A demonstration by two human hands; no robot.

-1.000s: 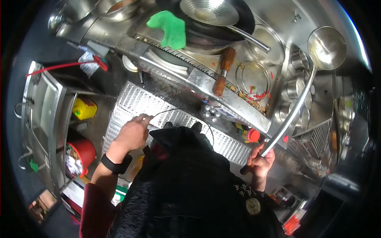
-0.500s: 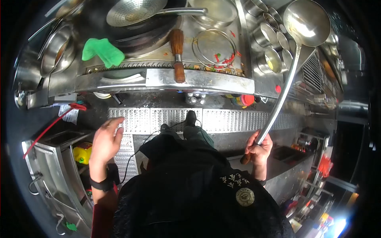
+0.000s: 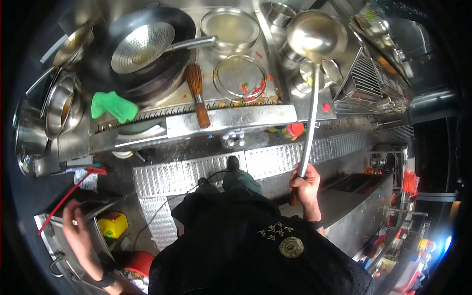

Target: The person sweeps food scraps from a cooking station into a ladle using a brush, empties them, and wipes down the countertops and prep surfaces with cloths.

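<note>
My right hand (image 3: 307, 184) is closed round the lower handle of a long steel ladle (image 3: 313, 113). The ladle points away from me, and its round bowl appears in front of several small metal pots (image 3: 304, 81) at the right of the stove. My left hand (image 3: 76, 231) is out at the lower left with fingers stretched, slightly blurred and holding nothing. It is nearest a steel cabinet (image 3: 44, 221) and a yellow jug (image 3: 113, 224). On the stove, a perforated strainer (image 3: 142, 48) lies in a dark wok (image 3: 179, 22). A wooden-handled brush (image 3: 197, 96) rests at the front edge.
A green cloth (image 3: 114, 105) lies at the stove's left front, near steel bowls (image 3: 61, 110). Food scraps surround a wire ring (image 3: 239, 77). Metal floor grating (image 3: 206, 174) runs below, with a cable across it. A metal rack (image 3: 364, 78) stands at the right.
My left hand has moved left and back towards my side. The view has shifted, showing more of the wok. My right hand still holds the ladle, which appears further left and more upright.
</note>
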